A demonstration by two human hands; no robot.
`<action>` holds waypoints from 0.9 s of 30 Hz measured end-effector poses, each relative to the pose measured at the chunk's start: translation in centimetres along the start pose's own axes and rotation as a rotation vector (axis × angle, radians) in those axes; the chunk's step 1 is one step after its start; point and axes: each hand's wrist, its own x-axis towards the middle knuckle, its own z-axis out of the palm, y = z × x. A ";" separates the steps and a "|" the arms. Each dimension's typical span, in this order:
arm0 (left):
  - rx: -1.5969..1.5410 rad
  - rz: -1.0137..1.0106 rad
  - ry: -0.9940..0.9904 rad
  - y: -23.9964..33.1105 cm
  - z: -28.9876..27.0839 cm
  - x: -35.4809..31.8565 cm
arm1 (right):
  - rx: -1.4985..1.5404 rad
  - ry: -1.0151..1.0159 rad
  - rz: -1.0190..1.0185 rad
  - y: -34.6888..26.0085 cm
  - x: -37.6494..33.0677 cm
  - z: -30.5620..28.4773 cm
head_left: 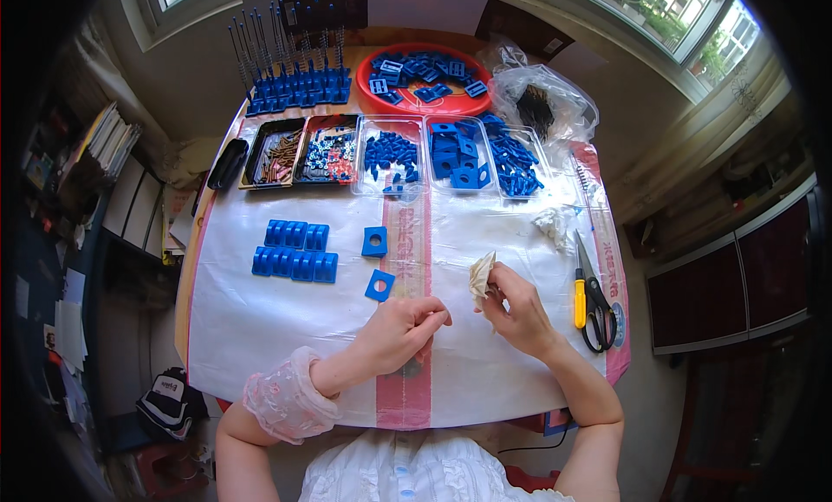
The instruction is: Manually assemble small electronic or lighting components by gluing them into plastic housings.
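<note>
Both hands meet at lower centre: right hand (pixel 518 316) pinches a crumpled paper scrap (pixel 481 275); left hand (pixel 400 329) is curled, contents unclear; a loose pinch could drop the scrap

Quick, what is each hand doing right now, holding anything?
Left hand: fingers curled closed, whether it holds anything cannot be told.
Right hand: closed grip on a crumpled cream wad of paper or cloth.
</note>
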 end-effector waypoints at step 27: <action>0.251 0.216 0.132 -0.3 0.4 0.0 | -0.101 0.160 0.042 -0.8 -0.2 1.5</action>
